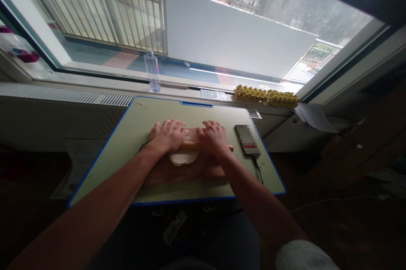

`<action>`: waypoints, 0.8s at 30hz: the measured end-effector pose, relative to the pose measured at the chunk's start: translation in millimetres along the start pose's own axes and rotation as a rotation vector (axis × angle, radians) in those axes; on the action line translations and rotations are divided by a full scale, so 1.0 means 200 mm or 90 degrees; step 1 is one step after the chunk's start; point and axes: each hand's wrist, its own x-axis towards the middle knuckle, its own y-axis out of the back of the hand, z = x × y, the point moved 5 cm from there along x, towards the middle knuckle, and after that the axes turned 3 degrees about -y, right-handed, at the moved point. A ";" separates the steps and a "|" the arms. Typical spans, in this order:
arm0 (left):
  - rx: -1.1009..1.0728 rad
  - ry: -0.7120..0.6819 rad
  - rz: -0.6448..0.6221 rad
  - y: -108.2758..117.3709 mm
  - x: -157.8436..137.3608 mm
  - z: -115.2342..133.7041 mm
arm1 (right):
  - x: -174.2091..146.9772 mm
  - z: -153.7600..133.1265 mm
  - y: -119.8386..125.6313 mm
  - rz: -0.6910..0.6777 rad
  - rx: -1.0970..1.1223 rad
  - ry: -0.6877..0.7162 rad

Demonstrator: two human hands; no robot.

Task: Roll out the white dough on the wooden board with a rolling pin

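A wooden rolling pin lies across a flat piece of pale dough on a wooden cutting board. My left hand bends over the pin's left part, palm down. Over its right part rests my right hand, fingers pointing away from me and curled over it. The pin's right end sticks out past the right wrist; its left end is hidden under the left hand. Dough shows both beyond the pin, between the hands, and on the near side.
The board sits on a small green table with a blue edge. A phone with a cable lies at its right. On the windowsill stand a clear bottle and yellow egg trays. A radiator grille runs left below the window.
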 end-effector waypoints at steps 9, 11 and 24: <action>-0.014 -0.009 -0.011 -0.01 0.10 -0.03 | 0.10 0.02 -0.04 -0.023 -0.014 -0.022; -0.019 -0.012 -0.001 -0.01 0.13 -0.04 | 0.12 0.02 -0.04 -0.013 -0.018 -0.017; -0.025 0.027 0.076 0.01 0.28 -0.07 | 0.30 0.05 -0.09 -0.051 -0.018 -0.033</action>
